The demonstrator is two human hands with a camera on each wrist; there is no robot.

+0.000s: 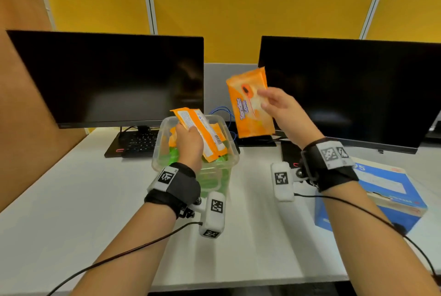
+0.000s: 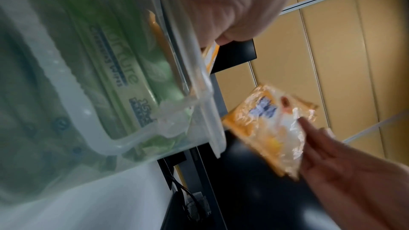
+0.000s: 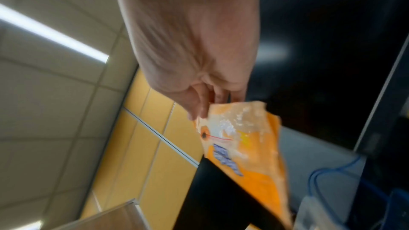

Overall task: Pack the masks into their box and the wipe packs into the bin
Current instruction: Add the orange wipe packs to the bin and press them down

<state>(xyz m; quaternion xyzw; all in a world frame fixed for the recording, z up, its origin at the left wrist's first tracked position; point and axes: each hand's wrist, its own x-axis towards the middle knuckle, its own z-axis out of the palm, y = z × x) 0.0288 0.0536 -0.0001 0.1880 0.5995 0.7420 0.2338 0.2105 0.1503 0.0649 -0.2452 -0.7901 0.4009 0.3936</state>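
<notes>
Two orange packs remain unbinned: left hand (image 1: 188, 143) grips one (image 1: 202, 135) over the part-filled bin (image 1: 229, 152), right-hand fingers (image 1: 265, 97) pinch another (image 1: 250, 109); mask box (image 1: 391, 190) looks closed.

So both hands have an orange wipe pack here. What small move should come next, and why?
Probably the left hand lowers and lets go of its orange pack: it is already over the clear bin, above the green packs. The right hand holds the other orange pack off to the bin's right.
</notes>
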